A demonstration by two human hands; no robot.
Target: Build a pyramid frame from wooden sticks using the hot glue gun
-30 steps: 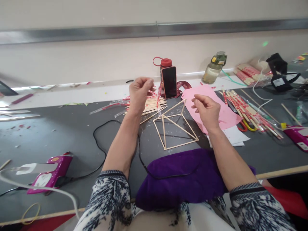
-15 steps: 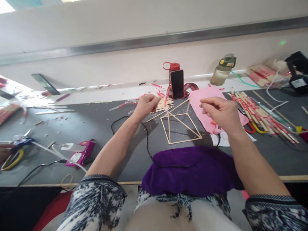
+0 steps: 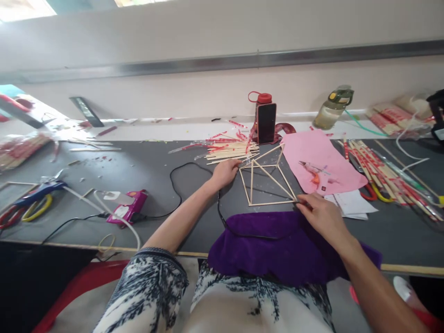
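A frame of thin wooden sticks [image 3: 272, 203] stands on the grey table, with a four-sided base and slanting sticks above it. My left hand [image 3: 225, 174] is closed in a pinch at the frame's far left corner. At the near right corner, my right hand [image 3: 321, 215] pinches the frame between thumb and fingers. Behind the frame lies a pile of loose sticks [image 3: 225, 151] with red wrappers. To its right is a pink sheet [image 3: 333, 162] bearing a small tool with an orange part [image 3: 314, 178], its kind unclear.
A purple cloth [image 3: 263, 254] hangs over the near table edge, a black cable crossing it. Behind are a phone [image 3: 267, 122] leaning on a red-capped bottle [image 3: 264, 98] and a water bottle [image 3: 329, 111]. Wrapped chopsticks [image 3: 385, 171] lie right; scissors [image 3: 36, 208] and a magenta device [image 3: 130, 208] left.
Both hands have come down from above the table to the frame's corners and now grip it. The camera view has shifted slightly left.
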